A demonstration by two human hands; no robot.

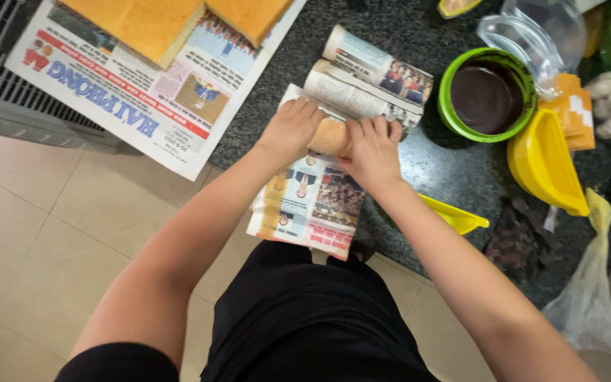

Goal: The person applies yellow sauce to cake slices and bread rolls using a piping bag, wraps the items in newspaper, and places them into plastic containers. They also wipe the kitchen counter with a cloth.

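— Where's the cake roll?

— The rolled sponge cake (329, 136) lies on a sheet of newspaper (312, 201) at the edge of the dark stone counter (419, 163), with the paper's far end curled up behind it.

— And the hands?

— Both press down on it: left hand (290, 131) palm-flat on one end, right hand (371, 150) curled over the other, fingers wrapped round the roll.

— Anything close by?

— A green bowl (487, 95) of dark filling to the right, a yellow dish (544, 161) beside it (two flat sponge slabs (143, 25) rest on another newspaper, far left)
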